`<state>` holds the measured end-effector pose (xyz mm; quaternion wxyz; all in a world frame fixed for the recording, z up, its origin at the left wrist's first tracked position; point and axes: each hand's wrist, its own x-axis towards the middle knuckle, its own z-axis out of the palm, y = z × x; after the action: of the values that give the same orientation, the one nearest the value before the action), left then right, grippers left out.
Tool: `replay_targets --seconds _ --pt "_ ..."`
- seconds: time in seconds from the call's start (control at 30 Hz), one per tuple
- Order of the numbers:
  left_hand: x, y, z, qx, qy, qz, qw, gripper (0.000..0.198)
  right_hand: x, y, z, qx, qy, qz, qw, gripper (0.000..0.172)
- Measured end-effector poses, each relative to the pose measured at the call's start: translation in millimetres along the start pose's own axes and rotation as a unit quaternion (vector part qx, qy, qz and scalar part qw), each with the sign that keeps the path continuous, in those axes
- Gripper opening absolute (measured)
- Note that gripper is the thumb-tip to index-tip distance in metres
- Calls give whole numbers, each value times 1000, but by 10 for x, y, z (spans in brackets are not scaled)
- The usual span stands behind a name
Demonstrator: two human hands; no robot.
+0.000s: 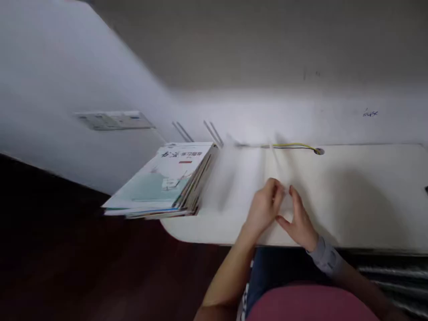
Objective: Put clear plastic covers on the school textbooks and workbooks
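Observation:
My left hand (264, 208) and my right hand (300, 220) are close together over the front part of a pale table (368, 196). The left hand's fingers are curled in. The right hand's fingers are pressed together, with the thumb reaching toward the left hand. A pale, motion-blurred flat thing (240, 178), perhaps a sheet or an open book, lies under and beyond them; I cannot make out what the fingers grip. To the left, a stack of thin books (167, 183) overhangs the table's left end.
A yellow cable (294, 145) runs along the table's back edge to a round grommet (319, 151). A wall socket strip (113, 120) sits on the white wall at the left. Dark floor (67, 267) lies below the table's rounded left corner.

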<state>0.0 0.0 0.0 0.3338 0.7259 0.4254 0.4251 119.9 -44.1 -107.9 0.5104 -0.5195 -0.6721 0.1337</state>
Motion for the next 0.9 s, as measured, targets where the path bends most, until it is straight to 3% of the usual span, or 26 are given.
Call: replay_targets --seconds 0.13,0.23,0.33,0.4,0.47,0.53,0.67,0.77,0.9 --pt "-240 109 28 -163 47 51 984 13 186 237 -247 -4 89 20 996 60" --pt "-268 -60 -113 -246 136 59 958 10 272 456 -731 -115 207 3 972 37" --pt "-205 -382 -215 -196 190 16 962 15 258 571 -1351 -238 271 -64 931 31" --pt "-198 -608 -195 -108 189 -47 975 23 177 574 -1705 -322 280 -108 898 29" --pt "-249 -801 -123 9 157 -105 982 31 43 569 -1948 -406 253 -127 869 25" --pt "-339 -948 -43 148 110 -130 974 35 -128 607 -2072 -463 185 -130 857 23" --pt "-512 -1106 58 378 31 -110 919 36 -488 853 -2067 -474 18 -101 875 27" --pt "-582 -1154 95 457 -10 -92 885 39 -710 1077 -1986 -451 -64 -67 888 28" --pt "-640 -1208 134 498 -44 -90 861 42 -879 1241 -1956 -423 -123 -42 897 29"
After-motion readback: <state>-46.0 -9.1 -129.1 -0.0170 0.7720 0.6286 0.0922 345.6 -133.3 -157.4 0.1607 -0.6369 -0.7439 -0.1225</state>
